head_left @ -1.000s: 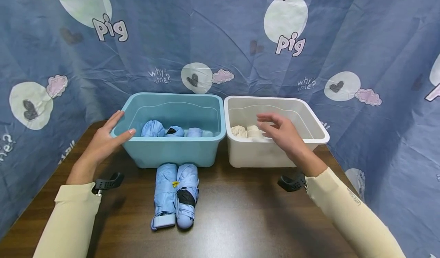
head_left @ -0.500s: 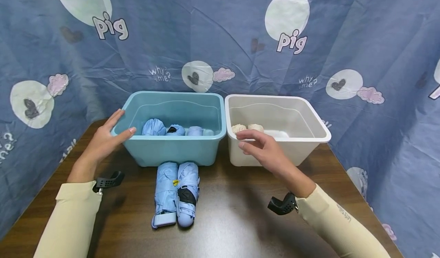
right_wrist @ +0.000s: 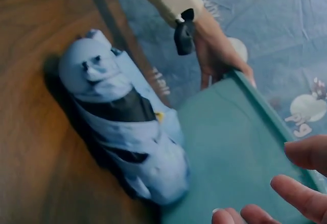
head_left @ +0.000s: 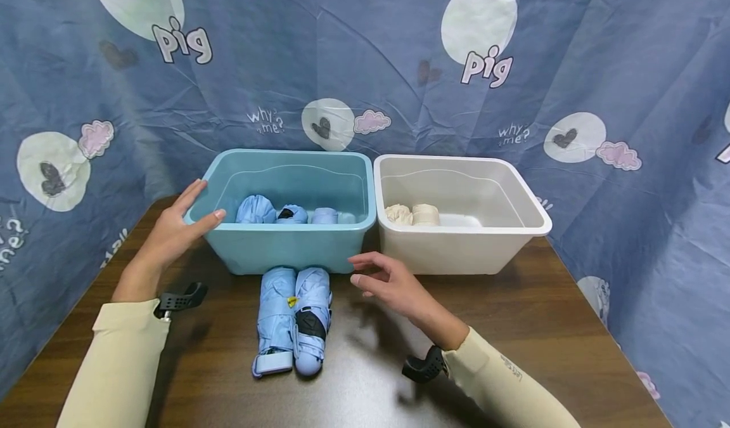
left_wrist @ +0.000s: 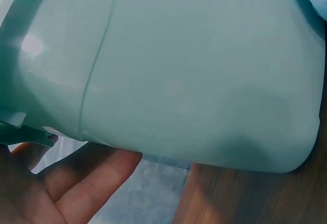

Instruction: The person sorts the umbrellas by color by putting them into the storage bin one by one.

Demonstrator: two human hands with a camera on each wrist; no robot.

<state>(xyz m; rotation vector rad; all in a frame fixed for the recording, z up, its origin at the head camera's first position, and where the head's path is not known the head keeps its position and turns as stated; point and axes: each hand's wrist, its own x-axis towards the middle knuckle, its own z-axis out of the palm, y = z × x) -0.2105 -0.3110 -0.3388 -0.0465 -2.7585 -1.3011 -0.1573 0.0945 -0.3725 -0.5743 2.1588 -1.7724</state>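
Observation:
Two folded light blue umbrellas lie side by side on the table, a left umbrella [head_left: 275,323] and a right umbrella [head_left: 312,323], their far ends close to the blue bin. My right hand [head_left: 393,285] is above the table to their right, fingers apart and loosely bent, holding nothing. In the right wrist view its fingertips [right_wrist: 294,196] show at the lower right. My left hand [head_left: 171,228] rests on the left end of the blue bin [head_left: 291,250], fairly straight fingers along the side and thumb at the front rim. The left wrist view shows its fingers [left_wrist: 97,183] against the outer wall.
Inside the blue bin stand several light blue bundles [head_left: 255,210]. A white bin [head_left: 450,253] beside it holds two cream bundles [head_left: 425,215]. The brown wooden table [head_left: 365,390] runs forward of both bins. A blue patterned cloth [head_left: 365,47] hangs behind.
My right hand has moved left and down, from over the white bin to above the table near the umbrellas. The left hand stays in place.

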